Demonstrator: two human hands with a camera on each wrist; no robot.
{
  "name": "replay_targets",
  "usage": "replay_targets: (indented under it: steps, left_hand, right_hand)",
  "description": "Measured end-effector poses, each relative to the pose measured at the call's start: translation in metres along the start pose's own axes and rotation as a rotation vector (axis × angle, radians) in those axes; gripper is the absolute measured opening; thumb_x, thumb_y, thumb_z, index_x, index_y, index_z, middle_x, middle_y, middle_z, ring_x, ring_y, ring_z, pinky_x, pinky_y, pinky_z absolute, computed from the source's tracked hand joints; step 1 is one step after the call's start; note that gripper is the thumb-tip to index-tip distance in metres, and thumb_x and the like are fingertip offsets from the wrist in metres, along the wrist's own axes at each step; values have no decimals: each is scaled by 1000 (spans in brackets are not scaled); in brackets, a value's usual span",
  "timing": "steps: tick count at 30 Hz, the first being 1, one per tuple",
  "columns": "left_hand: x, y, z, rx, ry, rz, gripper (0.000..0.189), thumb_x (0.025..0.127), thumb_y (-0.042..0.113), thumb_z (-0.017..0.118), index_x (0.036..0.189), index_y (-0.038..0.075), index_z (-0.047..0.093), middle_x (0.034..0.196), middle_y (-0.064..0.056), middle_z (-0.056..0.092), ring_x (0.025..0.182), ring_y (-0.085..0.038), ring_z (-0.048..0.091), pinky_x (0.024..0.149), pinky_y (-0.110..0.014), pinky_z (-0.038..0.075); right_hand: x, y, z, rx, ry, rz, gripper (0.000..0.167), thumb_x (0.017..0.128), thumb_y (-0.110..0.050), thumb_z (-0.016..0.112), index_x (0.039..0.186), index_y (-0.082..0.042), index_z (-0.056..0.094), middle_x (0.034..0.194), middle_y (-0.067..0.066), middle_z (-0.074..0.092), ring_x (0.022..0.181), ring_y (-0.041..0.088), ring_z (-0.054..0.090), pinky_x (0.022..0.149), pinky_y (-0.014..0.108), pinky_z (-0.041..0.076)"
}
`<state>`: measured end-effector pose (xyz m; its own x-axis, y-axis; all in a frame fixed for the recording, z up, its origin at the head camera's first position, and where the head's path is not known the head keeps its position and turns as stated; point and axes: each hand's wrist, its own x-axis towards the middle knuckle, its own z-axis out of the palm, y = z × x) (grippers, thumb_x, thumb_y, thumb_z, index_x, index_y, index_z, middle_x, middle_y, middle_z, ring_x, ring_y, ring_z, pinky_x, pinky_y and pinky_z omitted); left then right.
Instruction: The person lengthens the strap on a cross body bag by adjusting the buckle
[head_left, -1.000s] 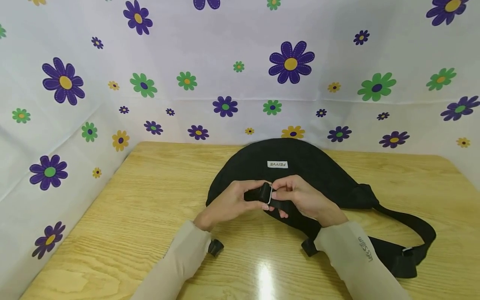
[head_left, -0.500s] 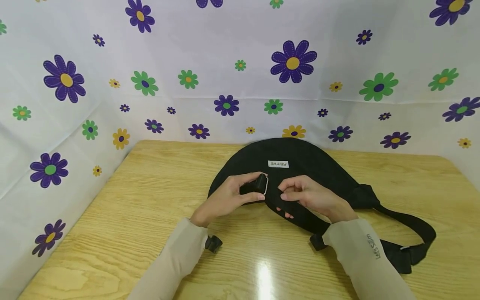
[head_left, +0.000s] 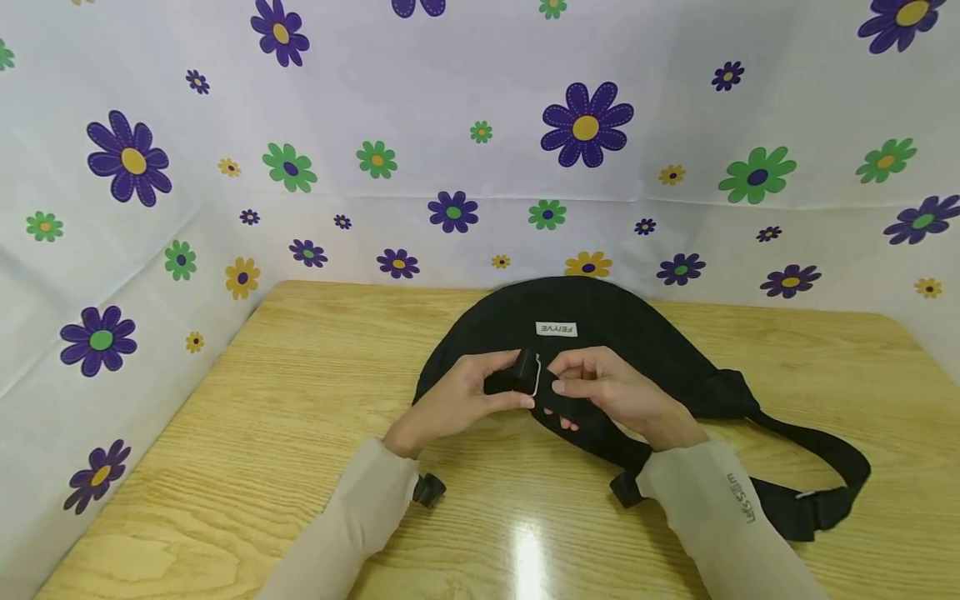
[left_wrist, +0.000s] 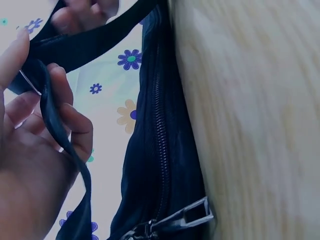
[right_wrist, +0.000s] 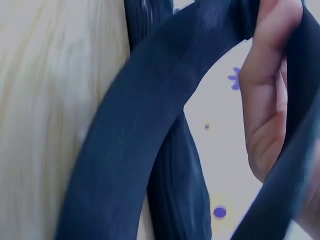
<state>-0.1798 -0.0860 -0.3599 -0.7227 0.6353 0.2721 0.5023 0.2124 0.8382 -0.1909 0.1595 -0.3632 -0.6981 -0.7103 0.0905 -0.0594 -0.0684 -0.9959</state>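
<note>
A black bag [head_left: 502,325] with a small white label lies on the table, its curved edge toward the back. Over its front side my left hand [head_left: 450,404] pinches a folded end of black strap with a metal buckle [head_left: 537,377] between thumb and fingers. Just right of the buckle, my right hand [head_left: 626,396] pinches another length of black strap [head_left: 588,421], which runs down toward the right forearm. In the left wrist view the strap [left_wrist: 90,52] passes across above the left hand [left_wrist: 30,165]. Broad strap [right_wrist: 125,110] arches in front of the right hand [right_wrist: 267,110] in the right wrist view.
The bag's strap loops out to the right, with a second metal slider [head_left: 810,495] on it. A zipper [left_wrist: 160,125] with a metal pull [left_wrist: 187,217] runs along the bag's edge. The wooden table [head_left: 300,367] meets a flowered cloth [head_left: 337,100] at the back and left.
My right hand drew the strap rightward away from the buckle, then came partway back toward it. My left hand shifted slightly left, then slightly right again, still holding the buckle.
</note>
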Motion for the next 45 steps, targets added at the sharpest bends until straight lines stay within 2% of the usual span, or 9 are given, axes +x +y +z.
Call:
replay_targets:
  steps: [4, 7, 18, 23, 27, 32, 36, 40, 45]
  left_hand:
    - [0, 1, 3, -19, -4, 31, 42, 95, 11, 73, 135, 2, 62, 132, -4, 65, 125, -11, 57, 106, -32, 43]
    - [0, 1, 4, -23, 0, 44, 44, 96, 11, 72, 137, 2, 61, 134, -3, 64, 126, -10, 56, 106, -31, 43]
    - [0, 4, -4, -34, 42, 29, 50, 96, 8, 72, 141, -6, 55, 138, -17, 60, 131, -17, 53, 109, -33, 40]
    - [-2, 3, -4, -26, 42, 28, 54, 95, 8, 72, 143, -8, 52, 142, -19, 57, 134, -19, 51, 110, -35, 39]
    - [-1, 3, -3, -36, 44, 33, 50, 95, 7, 73, 140, -6, 56, 138, -16, 61, 131, -18, 54, 109, -34, 40]
    - [0, 2, 2, -29, 19, 53, 34, 94, 8, 73, 127, -2, 65, 123, -9, 69, 114, -12, 62, 101, -31, 47]
    - [0, 2, 5, -18, 2, 59, 30, 94, 7, 73, 122, -1, 67, 120, -7, 70, 110, -9, 63, 98, -30, 49]
    - [0, 3, 4, -1, -1, 64, 30, 95, 7, 72, 123, -1, 66, 121, -6, 69, 110, -9, 62, 97, -29, 49]
    - [0, 3, 1, -25, 13, 41, 33, 96, 10, 72, 127, 1, 66, 124, -5, 69, 118, -11, 61, 103, -38, 46]
  right_hand:
    - [3, -3, 8, -3, 69, -5, 16, 100, 8, 49, 102, 5, 64, 86, 8, 71, 64, 17, 66, 63, 31, 57]
    - [3, -4, 10, 12, 77, 10, 16, 100, 8, 48, 104, 5, 63, 88, 9, 70, 66, 19, 67, 64, 32, 57]
    - [-7, -3, -8, 53, -140, 37, 18, 102, 6, 46, 108, 2, 62, 93, 11, 71, 71, 17, 68, 68, 29, 57]
    - [-10, 2, -15, -13, -189, 34, 14, 102, 6, 47, 101, 17, 55, 89, 9, 73, 69, 16, 67, 69, 30, 57]
    - [-7, 3, -12, -38, -170, -9, 16, 102, 7, 46, 100, 22, 52, 86, 8, 72, 65, 15, 66, 67, 30, 57]
    - [-1, -2, 0, -17, -71, -31, 14, 101, 7, 47, 100, 20, 54, 84, 10, 70, 61, 16, 64, 63, 29, 56]
    - [3, -3, 8, -7, -15, -27, 16, 100, 8, 46, 100, 23, 52, 83, 10, 67, 62, 15, 64, 63, 29, 56]
    - [2, -3, 7, -2, -30, -2, 16, 101, 7, 46, 102, 19, 55, 86, 12, 68, 66, 17, 65, 67, 31, 57]
    - [-2, -1, -3, -20, -117, 43, 17, 102, 4, 47, 107, 19, 54, 92, 15, 70, 75, 21, 67, 74, 34, 58]
